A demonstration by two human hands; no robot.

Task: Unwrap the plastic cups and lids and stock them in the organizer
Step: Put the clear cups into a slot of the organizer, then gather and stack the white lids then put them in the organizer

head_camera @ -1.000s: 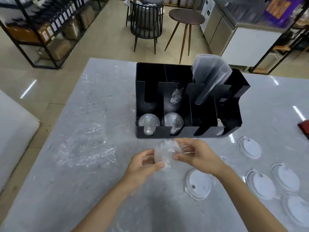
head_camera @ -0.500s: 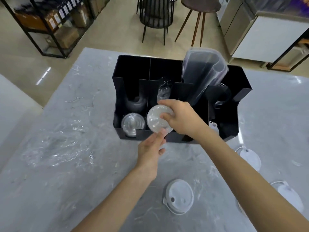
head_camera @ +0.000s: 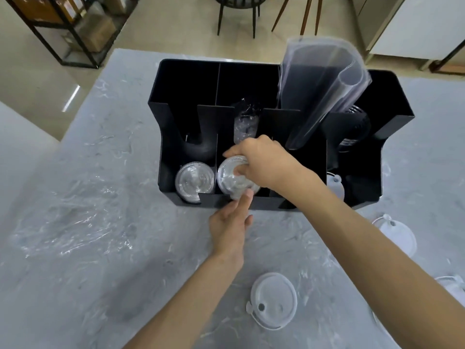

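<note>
The right hand (head_camera: 261, 165), gripping the clear lids (head_camera: 234, 177), had lowered them into the organizer's (head_camera: 392, 117) second front slot; the left hand (head_camera: 231, 222), fingers straight, steadied them. Stocking advanced.

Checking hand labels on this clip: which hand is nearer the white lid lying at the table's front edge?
Left. The left hand is just above and left of the white lid; the right hand is farther away, in the organizer, gripping a clear lid.
</note>
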